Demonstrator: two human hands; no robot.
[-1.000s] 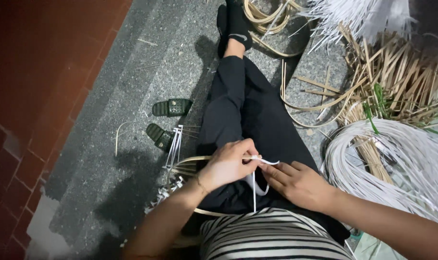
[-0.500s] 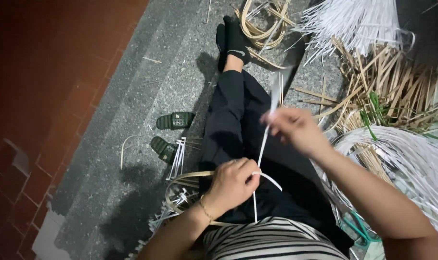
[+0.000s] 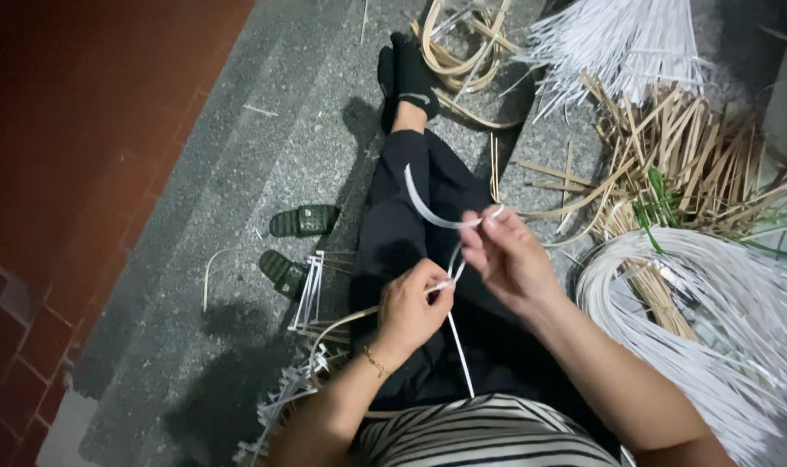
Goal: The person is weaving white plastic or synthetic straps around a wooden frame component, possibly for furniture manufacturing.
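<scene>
1. Two hands over black-trousered lap: left hand [image 3: 415,307] pinched white strip [image 3: 437,216] between thumb and fingers; right hand [image 3: 508,258], at 2 o'clock from it, pinched same strip higher up.
2. Strip looped toward 11 o'clock above lap, tail hanging down toward 6 o'clock.
3. Coiled white strips [image 3: 713,329] heaped at 3 o'clock, tan cane pile [image 3: 687,156] at 1 o'clock.
4. Green sandals [image 3: 294,246] at 9 o'clock on grey stone floor [image 3: 238,156], well apart from hands.
5. Half-woven frame [image 3: 311,346] under left forearm, partly hidden.
</scene>
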